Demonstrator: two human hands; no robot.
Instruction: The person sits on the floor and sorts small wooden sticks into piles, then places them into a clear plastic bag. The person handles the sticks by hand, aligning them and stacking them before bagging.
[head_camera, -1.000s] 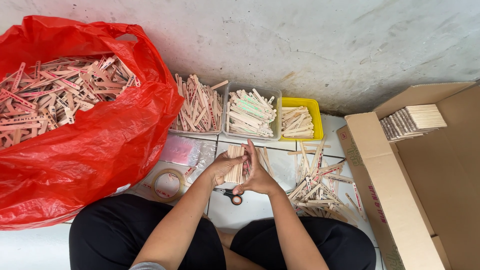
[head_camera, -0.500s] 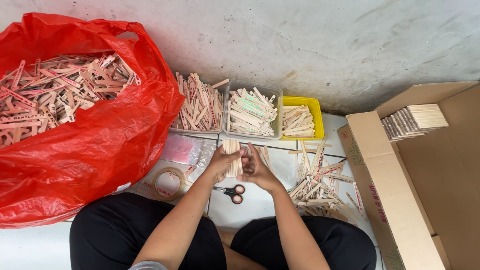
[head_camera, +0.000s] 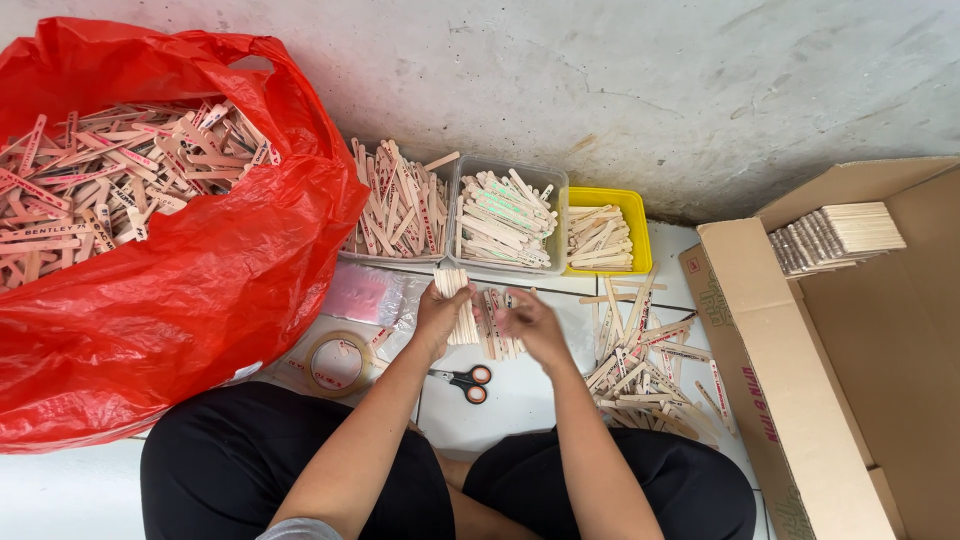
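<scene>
The left hand (head_camera: 440, 315) is closed around a bundle (head_camera: 457, 300) of flat wooden sticks, held upright so its top ends fan out just above the fingers. The right hand (head_camera: 528, 322) sits just beside it, fingers curled loosely and half open, touching a second clump of sticks (head_camera: 497, 335) that lies under and between the two hands; whether it grips them or only rests on them is unclear.

Just below the hands, scissors (head_camera: 466, 380) with orange handles lie on the floor (head_camera: 520, 400). Left of the left hand is a tape roll (head_camera: 337, 362), and a clear plastic bag (head_camera: 362, 293) lies near it. Right of the right hand is a loose pile (head_camera: 650, 370) of sticks. Beyond the hands, against the wall, stand three trays of sticks: a clear one (head_camera: 395, 210), a second clear one (head_camera: 505, 215) and a yellow one (head_camera: 605, 232). Far left bulges a red bag (head_camera: 200, 290) full of sticks; far right, an open carton (head_camera: 790, 400) holds a neat stack (head_camera: 835, 237).
</scene>
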